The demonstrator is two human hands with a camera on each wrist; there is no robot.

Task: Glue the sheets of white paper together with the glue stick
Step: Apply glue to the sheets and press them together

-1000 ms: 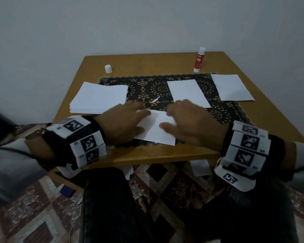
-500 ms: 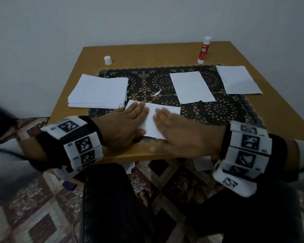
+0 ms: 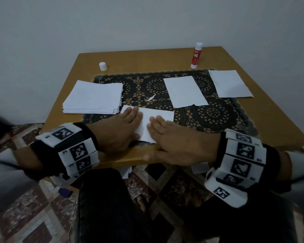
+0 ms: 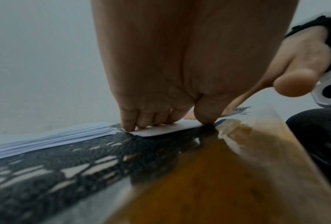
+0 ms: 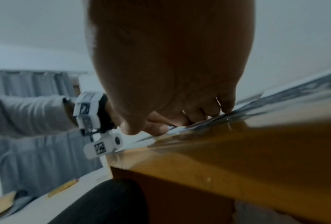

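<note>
Both flat-fingered hands, left hand (image 3: 120, 128) and right hand (image 3: 175, 142), press the thin white paper sheets (image 3: 158, 118), gripping nothing; light and floppy, best lifted by an edge.

A wooden table (image 3: 153, 57) carries a black lace mat (image 3: 216, 114), glue stick (image 3: 195, 56) and cap (image 3: 102, 66).

dim, flat indoor light; wide-angle bending at edges; wrist views blurred and smeared up close
</note>
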